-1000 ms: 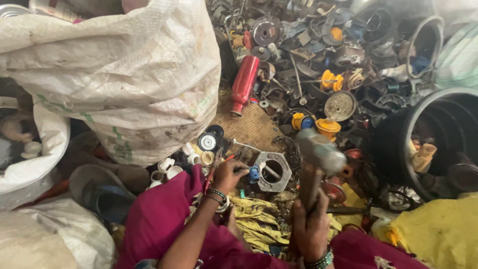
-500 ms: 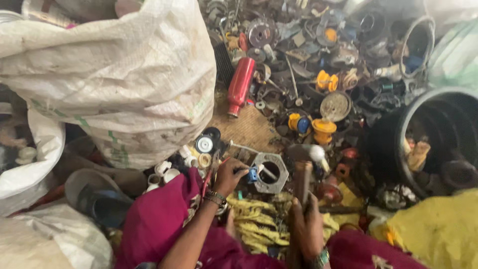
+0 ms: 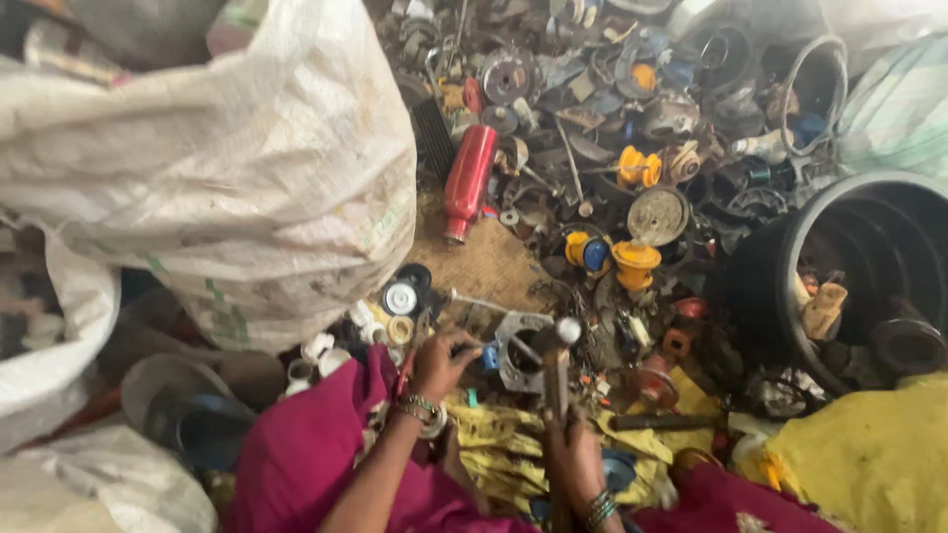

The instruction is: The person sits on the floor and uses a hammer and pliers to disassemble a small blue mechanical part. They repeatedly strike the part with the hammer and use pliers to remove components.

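Head camera: left hand point(image 3: 442, 360) pinches a grey metal housing point(image 3: 520, 347); right hand point(image 3: 571, 456) grips a hammer point(image 3: 556, 370), shaft upright, head touching the housing's right edge

your magenta garment point(image 3: 306, 459), a red bottle point(image 3: 467, 183), yellow spools point(image 3: 637, 166), a white woven sack point(image 3: 247, 168), a black tub point(image 3: 869, 247)

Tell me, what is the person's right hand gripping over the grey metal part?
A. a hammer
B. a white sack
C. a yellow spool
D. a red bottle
A: the right hand wraps a wooden handle whose metal head makes it a hammer, poised over the grey metal part that the left hand steadies.
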Motion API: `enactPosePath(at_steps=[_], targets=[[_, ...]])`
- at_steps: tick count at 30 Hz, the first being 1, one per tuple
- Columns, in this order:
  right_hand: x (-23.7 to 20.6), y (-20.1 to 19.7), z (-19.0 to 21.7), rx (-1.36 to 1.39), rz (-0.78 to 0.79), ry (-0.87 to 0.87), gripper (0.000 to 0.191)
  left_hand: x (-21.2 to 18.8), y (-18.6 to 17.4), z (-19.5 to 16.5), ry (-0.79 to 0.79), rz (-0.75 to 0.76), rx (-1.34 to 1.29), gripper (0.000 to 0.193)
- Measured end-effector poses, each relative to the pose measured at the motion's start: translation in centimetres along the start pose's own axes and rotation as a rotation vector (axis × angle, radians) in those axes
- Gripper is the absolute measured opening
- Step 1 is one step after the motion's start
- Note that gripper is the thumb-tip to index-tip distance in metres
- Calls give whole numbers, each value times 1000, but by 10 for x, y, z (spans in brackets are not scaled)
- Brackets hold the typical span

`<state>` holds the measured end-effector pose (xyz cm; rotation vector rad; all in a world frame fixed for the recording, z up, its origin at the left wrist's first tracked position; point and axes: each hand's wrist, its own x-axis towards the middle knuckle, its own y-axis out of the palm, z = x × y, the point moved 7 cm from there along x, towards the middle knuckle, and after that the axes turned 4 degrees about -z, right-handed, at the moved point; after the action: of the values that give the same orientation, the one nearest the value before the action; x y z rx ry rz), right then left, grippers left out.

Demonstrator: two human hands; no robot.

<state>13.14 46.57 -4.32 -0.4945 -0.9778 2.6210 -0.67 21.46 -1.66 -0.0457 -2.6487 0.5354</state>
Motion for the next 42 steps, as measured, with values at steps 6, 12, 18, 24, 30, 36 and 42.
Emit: enactPosePath(at_steps=[6,12,18,24,30,36,42], targets=[[-33,-74,76,252,-175,-122,45,-4,6,25,-231,47,-59,13],[-42,-74,87,365,-137,-181,41,-1,21,49,-443,23,-466,16],[-30,-11,27,597,123,135,37,1,36,65,-634,-10,-895,17],[-33,33,-17,699,484,520,46,7,38,57,-775,-1,-1347,24],[-55,86,-22,519,650,496,45,11,37,37,-659,96,-1512,23],[-58,99,-25,408,637,380,50,10,36,47,-795,22,-1518,20],[-40,75,-2,-230,486,-181,47,14,32,44,-633,-36,-1255,12]])
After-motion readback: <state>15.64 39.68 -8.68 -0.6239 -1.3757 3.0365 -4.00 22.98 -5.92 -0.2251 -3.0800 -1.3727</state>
